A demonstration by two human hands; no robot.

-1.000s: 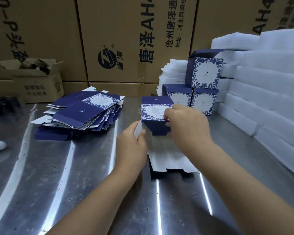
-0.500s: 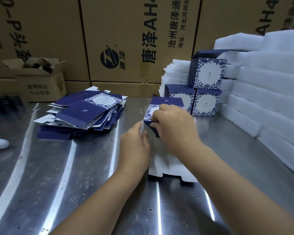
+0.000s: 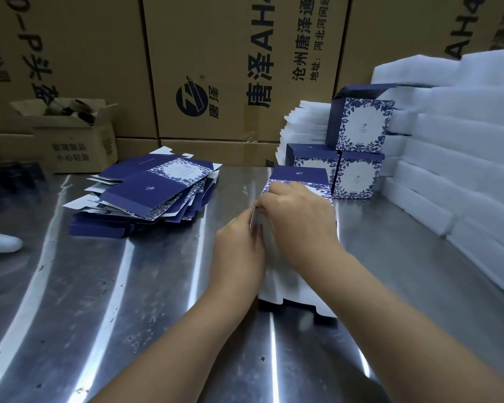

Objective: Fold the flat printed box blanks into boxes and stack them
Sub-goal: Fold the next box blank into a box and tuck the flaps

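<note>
Desk (image 3: pixel 105 309): polished steel, scuffed, with bright streaks of reflected light.
Left rear: loose pile of flat navy floral box blanks (image 3: pixel 152 190).
Right rear: folded boxes (image 3: pixel 358 175), two on the desk, one stacked above.
Right edge: white foam sheets (image 3: pixel 463 158), stacked.
Centre: white foam pads (image 3: pixel 297 289).
Far left: small open carton (image 3: pixel 76 141).

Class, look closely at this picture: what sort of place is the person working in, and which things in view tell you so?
Probably a packing workshop or warehouse. Large printed cardboard cartons line the back, a pile of flat box blanks lies on a steel table, and folded boxes stand stacked beside white foam sheets.
</note>
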